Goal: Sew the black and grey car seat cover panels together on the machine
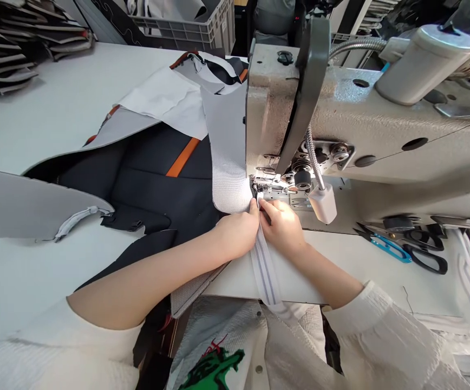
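Observation:
Close in front of the sewing machine's (275, 108) needle area, both hands meet at a white elastic band (265, 271) with grey stripes. My left hand (239, 230) is closed, its fingertips pressed on the band's left edge and the adjoining fabric. From the other side, my right hand (281, 225) pinches the same band near its upper end. The band hangs down over the table edge. Left of the needle lies a dark padded piece (154, 184) with an orange strip (182, 157) and light grey mesh fabric (229, 173). The exact stitching point is partly hidden by the fingers.
Blue-handled thread snips (391, 247) and black scissors (428, 260) lie on the right. A white lamp head (322, 203) hangs near the needle. Stacked dark pieces (3, 49) sit at far left, and a grey crate (214, 30) stands behind the white table (68, 114).

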`<move>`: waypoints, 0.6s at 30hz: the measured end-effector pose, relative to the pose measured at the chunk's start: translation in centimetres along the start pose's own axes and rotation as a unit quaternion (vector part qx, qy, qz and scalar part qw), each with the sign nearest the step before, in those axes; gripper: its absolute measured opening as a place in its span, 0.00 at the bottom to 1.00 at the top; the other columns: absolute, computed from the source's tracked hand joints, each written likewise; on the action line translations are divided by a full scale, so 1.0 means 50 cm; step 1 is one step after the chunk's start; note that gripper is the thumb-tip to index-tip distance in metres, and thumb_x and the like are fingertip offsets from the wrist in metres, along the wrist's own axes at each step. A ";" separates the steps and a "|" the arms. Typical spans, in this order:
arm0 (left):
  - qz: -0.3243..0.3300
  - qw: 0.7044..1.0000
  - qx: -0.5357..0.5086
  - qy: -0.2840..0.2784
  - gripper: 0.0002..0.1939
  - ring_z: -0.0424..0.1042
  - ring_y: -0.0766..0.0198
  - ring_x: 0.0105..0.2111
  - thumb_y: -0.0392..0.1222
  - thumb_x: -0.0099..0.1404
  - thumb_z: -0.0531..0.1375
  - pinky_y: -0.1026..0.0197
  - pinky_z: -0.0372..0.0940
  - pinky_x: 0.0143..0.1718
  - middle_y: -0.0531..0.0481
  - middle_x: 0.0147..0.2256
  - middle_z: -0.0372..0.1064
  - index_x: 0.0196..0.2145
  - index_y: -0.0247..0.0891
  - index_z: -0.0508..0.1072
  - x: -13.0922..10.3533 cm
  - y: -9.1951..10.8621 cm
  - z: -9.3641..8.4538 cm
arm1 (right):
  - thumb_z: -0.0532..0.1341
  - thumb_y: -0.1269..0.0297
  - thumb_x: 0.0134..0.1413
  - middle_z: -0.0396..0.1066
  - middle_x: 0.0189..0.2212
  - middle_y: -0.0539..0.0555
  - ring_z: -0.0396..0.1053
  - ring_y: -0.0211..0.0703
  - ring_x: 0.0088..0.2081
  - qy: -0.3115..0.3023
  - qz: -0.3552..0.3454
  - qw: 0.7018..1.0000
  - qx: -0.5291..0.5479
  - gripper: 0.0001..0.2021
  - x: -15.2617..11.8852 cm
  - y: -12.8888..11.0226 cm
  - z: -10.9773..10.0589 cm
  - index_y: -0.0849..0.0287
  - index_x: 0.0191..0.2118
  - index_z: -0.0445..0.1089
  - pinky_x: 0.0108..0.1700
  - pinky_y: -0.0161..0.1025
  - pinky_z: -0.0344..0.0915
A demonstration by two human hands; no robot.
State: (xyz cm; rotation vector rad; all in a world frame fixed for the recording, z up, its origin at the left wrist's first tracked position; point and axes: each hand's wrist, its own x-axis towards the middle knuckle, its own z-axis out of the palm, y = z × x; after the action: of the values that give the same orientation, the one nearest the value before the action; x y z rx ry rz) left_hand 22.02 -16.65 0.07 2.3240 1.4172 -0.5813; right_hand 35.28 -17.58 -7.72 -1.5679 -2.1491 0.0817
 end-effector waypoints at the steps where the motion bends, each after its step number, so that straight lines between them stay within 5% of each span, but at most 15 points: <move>1: 0.007 1.000 -0.009 0.006 0.34 0.75 0.51 0.34 0.31 0.63 0.46 0.59 0.66 0.30 0.35 0.35 0.73 0.64 0.20 0.39 0.000 -0.004 0.001 | 0.49 0.67 0.61 0.70 0.32 0.58 0.65 0.46 0.35 -0.007 -0.009 1.000 -0.011 0.16 0.000 -0.001 -0.001 0.64 0.50 0.69 0.36 0.39 0.62; 11: 0.029 0.987 -0.150 0.038 0.32 0.73 0.54 0.40 0.33 0.65 0.43 0.60 0.64 0.34 0.33 0.44 0.71 0.65 0.22 0.40 0.004 -0.029 0.024 | 0.50 0.71 0.59 0.69 0.31 0.59 0.65 0.47 0.34 -0.112 -0.071 0.986 -0.106 0.20 0.020 0.006 -0.026 0.65 0.55 0.66 0.37 0.39 0.62; 18: -0.007 0.988 -0.153 0.033 0.32 0.74 0.54 0.38 0.32 0.65 0.43 0.60 0.65 0.33 0.31 0.43 0.71 0.64 0.21 0.40 0.028 -0.004 0.011 | 0.51 0.72 0.58 0.68 0.32 0.60 0.65 0.48 0.37 -0.086 -0.075 0.987 -0.111 0.21 0.027 0.026 -0.021 0.64 0.57 0.64 0.38 0.39 0.63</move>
State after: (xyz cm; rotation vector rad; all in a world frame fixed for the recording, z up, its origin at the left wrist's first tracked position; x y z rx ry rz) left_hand 22.31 -15.76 -1.15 2.1068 1.4399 -0.2684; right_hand 36.55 -16.14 -6.73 -1.5622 -2.4768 -0.0767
